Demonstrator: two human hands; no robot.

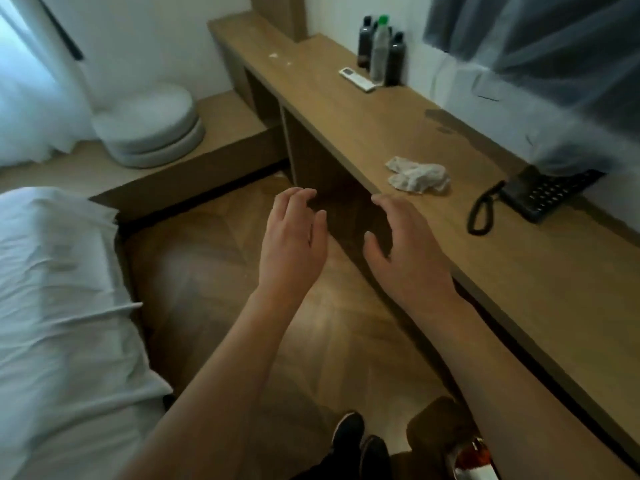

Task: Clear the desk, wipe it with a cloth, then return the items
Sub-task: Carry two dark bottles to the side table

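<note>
Here, a crumpled white cloth point(417, 177) is lying near the tabletop's point(346, 116) front edge, its long axis running along that edge. Both hands are hovering empty with fingers loosely spread: the left hand point(294, 237) over the floor, the right hand point(405, 247) at the front edge, just short of the cloth. A black telephone point(543, 195) is sitting beside the cloth toward the wall; bottles point(381, 50) and a white remote point(356, 79) are standing farther along the back edge.
</note>
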